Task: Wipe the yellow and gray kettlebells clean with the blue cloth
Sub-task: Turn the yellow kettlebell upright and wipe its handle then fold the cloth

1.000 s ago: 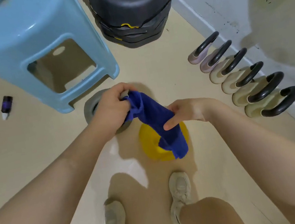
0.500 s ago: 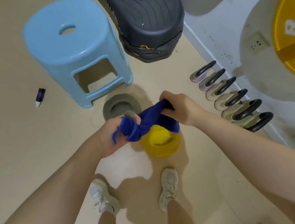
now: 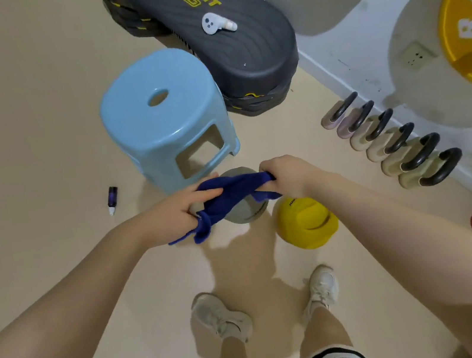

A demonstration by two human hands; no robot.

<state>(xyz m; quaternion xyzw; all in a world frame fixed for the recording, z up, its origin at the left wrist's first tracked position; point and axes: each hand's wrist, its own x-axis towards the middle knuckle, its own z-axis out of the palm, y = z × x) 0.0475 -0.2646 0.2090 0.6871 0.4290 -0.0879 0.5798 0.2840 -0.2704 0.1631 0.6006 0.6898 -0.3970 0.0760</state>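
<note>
The blue cloth is stretched between both my hands above the floor. My left hand grips its left end, where loose corners hang down. My right hand grips its right end in a fist. Under the cloth the gray kettlebell stands on the floor, partly hidden by cloth and hands. The yellow kettlebell stands to its right, apart from both hands, with its handle on top.
A light blue plastic stool stands just behind the gray kettlebell. A stack of dark step platforms carries a white controller. A row of kettlebells lines the right wall. A small purple bottle lies at left. My feet are below.
The view has risen and pulled back as I stand higher. Both hands, still holding the cloth, have shifted from above the yellow kettlebell to above the gray one.
</note>
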